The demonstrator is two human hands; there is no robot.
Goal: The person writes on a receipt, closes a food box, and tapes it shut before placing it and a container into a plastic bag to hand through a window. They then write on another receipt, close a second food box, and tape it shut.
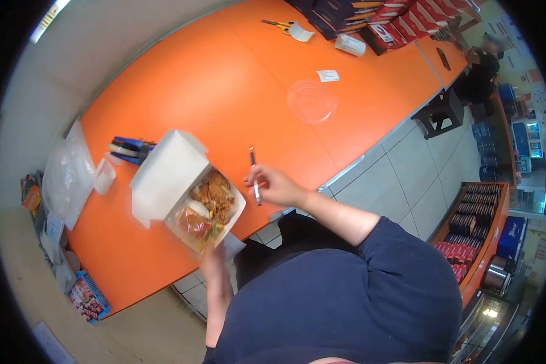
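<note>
the left hand (pixel 211 258) grips the near corner of an open white box (pixel 185 191) from below, fingers curled under it, though how tightly cannot be told; this keeps the food (pixel 209 206) level and the lid tipped back out of the way. the box sits at the near edge of the orange counter (pixel 224 91), partly over the edge. the right hand (pixel 276 187) pinches a pen (pixel 255 176) between thumb and fingers, tip up, just beside the box and above the counter edge, held as if ready to write. on the counter lie a blue stapler (pixel 130 150) behind the box, a clear lid (pixel 311 101) and a small slip (pixel 328 76) well apart, scissors (pixel 279 25) at the far end, and stacked cartons (pixel 400 21). plastic bags (pixel 70 173) hang off the left end. the floor is pale tile (pixel 418 176); shelves of goods (pixel 476 224) stand to the right, and another person sits far off.
</note>
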